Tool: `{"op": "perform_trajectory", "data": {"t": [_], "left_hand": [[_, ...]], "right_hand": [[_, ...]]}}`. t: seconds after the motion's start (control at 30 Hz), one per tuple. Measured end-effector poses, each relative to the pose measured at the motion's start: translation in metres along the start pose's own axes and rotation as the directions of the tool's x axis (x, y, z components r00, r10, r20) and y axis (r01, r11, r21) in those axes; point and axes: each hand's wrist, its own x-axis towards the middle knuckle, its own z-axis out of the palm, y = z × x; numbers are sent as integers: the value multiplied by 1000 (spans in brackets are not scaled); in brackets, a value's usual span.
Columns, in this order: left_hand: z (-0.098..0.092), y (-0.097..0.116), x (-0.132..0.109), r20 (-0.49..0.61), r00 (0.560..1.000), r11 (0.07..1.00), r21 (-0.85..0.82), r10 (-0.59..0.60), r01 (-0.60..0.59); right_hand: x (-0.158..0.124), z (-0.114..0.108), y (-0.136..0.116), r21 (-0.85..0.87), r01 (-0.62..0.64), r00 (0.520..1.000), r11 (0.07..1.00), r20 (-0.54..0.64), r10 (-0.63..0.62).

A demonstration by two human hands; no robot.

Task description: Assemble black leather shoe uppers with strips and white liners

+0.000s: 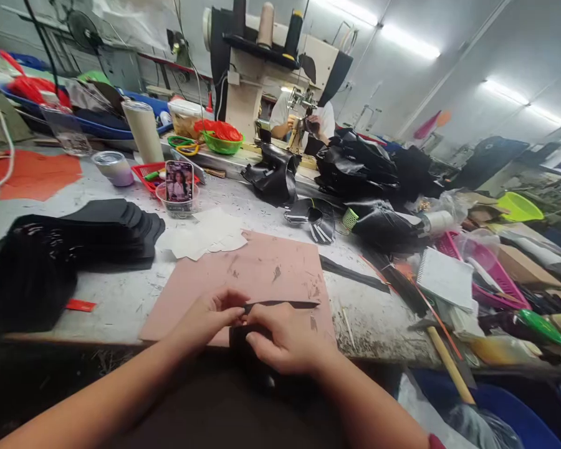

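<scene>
My left hand is closed, thumb and fingers pinching the left end of a thin black strip. That strip runs rightward behind the knuckles of my right hand, its pointed end showing over the pink board. The fingers of my right hand are curled in, beside a black piece that hangs at the table edge toward my lap. Both hands nearly touch at the fingertips. Exactly what my right fingers grip is partly hidden, though the black piece lies right under them.
A stack of black cut pieces lies left, near white sheets. A phone leans in a clear tub. Black leather parts lie farther back. A hammer overhangs the right edge. Behind a sewing machine sits a person.
</scene>
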Motion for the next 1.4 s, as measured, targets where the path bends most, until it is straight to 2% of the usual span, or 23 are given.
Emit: {"op": "perform_trajectory", "data": {"t": [0.2, 0.43, 0.6, 1.0, 1.17, 1.4], "left_hand": [[3, 4, -7, -5, 1000, 1000, -7, -31, 31], [8, 15, -13, 2, 996, 996, -21, -89, 89], [9, 19, -15, 11, 996, 996, 23, -89, 89], [6, 11, -15, 18, 999, 998, 46, -34, 33], [6, 12, -17, 86, 995, 992, 109, 50, -59], [10, 7, -16, -13, 989, 972, 185, 150, -145]], "right_hand": [[-8, -7, 5, 33, -163, 985, 986, -44, 164], [-11, -7, 3, 12, -186, 982, 983, -37, 186], [-12, -9, 2, 31, -208, 977, 978, -35, 209], [-12, -7, 1, 29, -245, 969, 969, -36, 246], [-12, -5, 1, 30, -259, 964, 965, -46, 261], [-14, -12, 0, -69, -209, 971, 975, -132, 199]]}}
